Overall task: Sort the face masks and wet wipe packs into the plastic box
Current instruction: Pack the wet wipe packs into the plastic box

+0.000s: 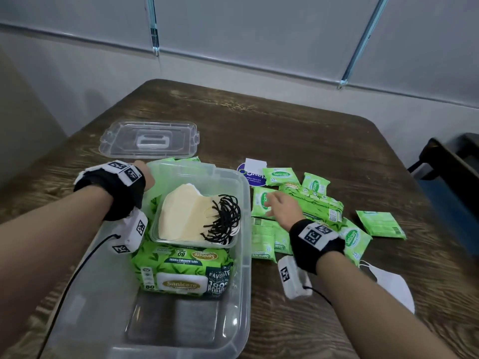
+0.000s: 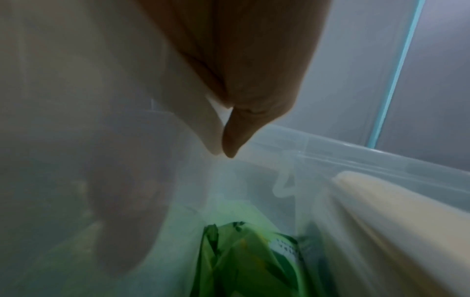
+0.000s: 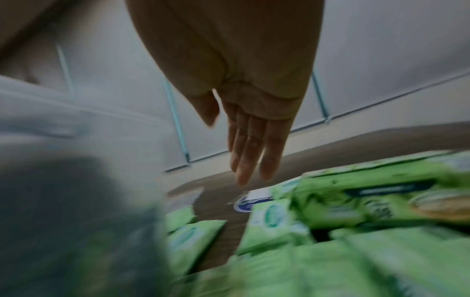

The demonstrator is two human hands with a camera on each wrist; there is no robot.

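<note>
So, head view: plastic box (image 1: pixel 241 255) on wood table (image 1: pixel 298 130), clear lid (image 1: pixel 149 139) behind it. Inside: big wipe pack (image 1: pixel 181 268), tray of cream masks (image 1: pixel 191 216) on top. Left hand (image 1: pixel 145 174) grips box's far-left rim. Right hand (image 1: pixel 281 207) hovers over loose wet wipe packs (image 1: pixel 305 200) right of box, fingers straight, holding nothing. White mask (image 1: pixel 394 283) near right forearm; blue sticker (image 1: pixel 250 174) behind packs.

Left wrist: thumb and fingers (image 2: pixel 230 138) pinch box wall (image 2: pixel 330 152), fingers outside seen through plastic; green pack (image 2: pixel 241 261) below, cream masks (image 2: pixel 381 211) at right.

Right wrist: blurred. Fingers (image 3: pixel 250 148) extended together, thumb apart, above packs (image 3: pixel 356 211). Grey wall panels w/ teal strips (image 3: pixel 175 112) behind.
</note>
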